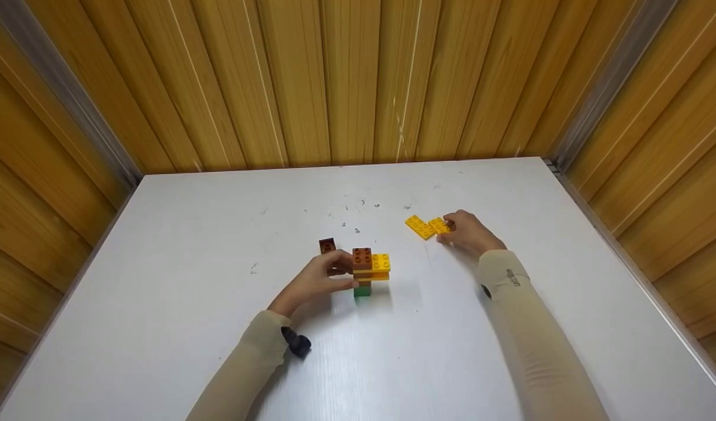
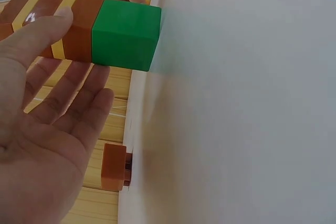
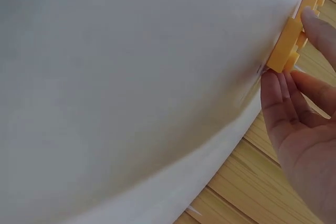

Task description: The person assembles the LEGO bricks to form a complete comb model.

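My left hand (image 1: 320, 278) grips a stack of toy building bricks (image 1: 362, 260) from its left side. Thumb and fingers lie on opposite sides of the stack in the left wrist view. A green block (image 2: 126, 34) forms the bottom, with brown bricks and thin yellow bricks (image 1: 381, 261) alternating above; the yellow ones jut out to the right. Farther back on the right, my right hand (image 1: 470, 232) pinches a yellow brick (image 3: 284, 46) between thumb and fingers, low at the tabletop. A second yellow brick (image 1: 419, 227) lies just left of it.
Behind the left hand a loose brown brick (image 1: 327, 244) lies upside down, hollow side up. The white table (image 1: 217, 234) carries small dark marks towards its middle. Wood-patterned panel walls (image 1: 352, 82) stand at the back and both sides.
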Tool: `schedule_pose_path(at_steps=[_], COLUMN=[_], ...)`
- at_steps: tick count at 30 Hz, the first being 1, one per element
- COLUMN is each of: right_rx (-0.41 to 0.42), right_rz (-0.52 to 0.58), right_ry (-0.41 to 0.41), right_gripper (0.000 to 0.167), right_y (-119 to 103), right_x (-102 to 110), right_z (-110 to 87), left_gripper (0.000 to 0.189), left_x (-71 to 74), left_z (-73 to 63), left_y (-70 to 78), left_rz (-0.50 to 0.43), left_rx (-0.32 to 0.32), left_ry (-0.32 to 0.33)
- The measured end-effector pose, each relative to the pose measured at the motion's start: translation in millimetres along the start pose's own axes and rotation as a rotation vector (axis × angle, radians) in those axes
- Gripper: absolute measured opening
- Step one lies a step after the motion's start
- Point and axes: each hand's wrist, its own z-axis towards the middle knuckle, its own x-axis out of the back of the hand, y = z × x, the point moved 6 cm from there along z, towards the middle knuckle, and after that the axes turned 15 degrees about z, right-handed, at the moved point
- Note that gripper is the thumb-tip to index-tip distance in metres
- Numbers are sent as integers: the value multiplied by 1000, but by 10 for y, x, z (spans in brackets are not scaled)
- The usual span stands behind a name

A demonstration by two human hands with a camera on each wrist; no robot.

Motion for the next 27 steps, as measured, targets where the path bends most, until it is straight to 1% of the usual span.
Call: schedule_pose_path(at_steps=[3,8,11,14,20,27], right_rx=[15,69,82,76,62,78], right_rz=[-6,-12,-7,10,51,67], right_ry=[6,2,2,5,23,34], right_gripper=[63,58,57,56,57,58], right_y=[-12,-32,-34,-33,-22,-27], right_x=[-7,-25,-29,-25,-1,29], right_z=[2,-13,-23,-33,-36,-57], left_gripper=[42,39,37,36,36,35], left_x=[-2,-11,-13,-12,-8,-15], left_z=[1,-4,-11,-13,-12,-15], left_y=[-9,-7,2,8,16,2], left_rz=[1,11,16,17,4,21], left_rx=[10,21,30,35,26,20], left_ry=[9,16,15,16,18,28])
